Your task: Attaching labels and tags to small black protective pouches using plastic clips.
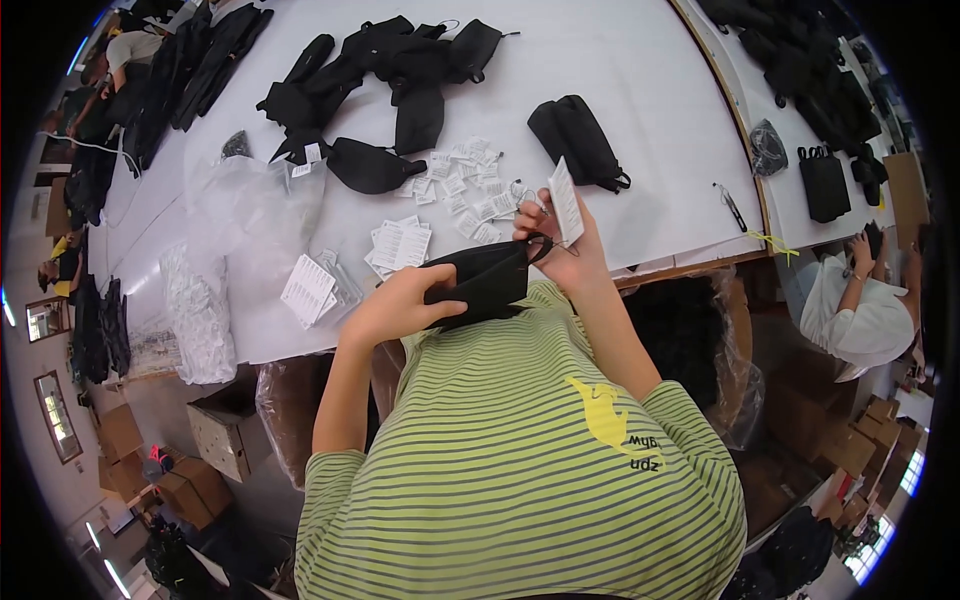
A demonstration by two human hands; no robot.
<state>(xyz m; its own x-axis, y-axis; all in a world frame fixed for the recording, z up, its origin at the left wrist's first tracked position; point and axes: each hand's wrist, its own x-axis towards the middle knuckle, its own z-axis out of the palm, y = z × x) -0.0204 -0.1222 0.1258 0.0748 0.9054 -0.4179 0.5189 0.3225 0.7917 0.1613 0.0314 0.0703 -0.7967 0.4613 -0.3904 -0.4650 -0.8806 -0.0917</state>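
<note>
A small black fabric pouch (490, 283) is held close to my body at the table's front edge. My left hand (412, 302) is closed on the pouch's left end, fingers at its upper edge and thumb along its front. At the pouch's other end, by a dark loop, my right hand (572, 250) is closed on a white printed tag (566, 203) that stands upright. Just beyond lie many small white labels (470, 180) in a loose heap. Larger white printed cards (401, 243) are to the left, beside another stack of cards (309, 289).
Black pouches (420, 65) are piled at the far side, and one black bag (577, 142) lies to the right. Clear plastic bags (255, 200) sit at left. A pen-like tool (735, 208) rests near the right edge. Another person (858, 310) works at the neighbouring table.
</note>
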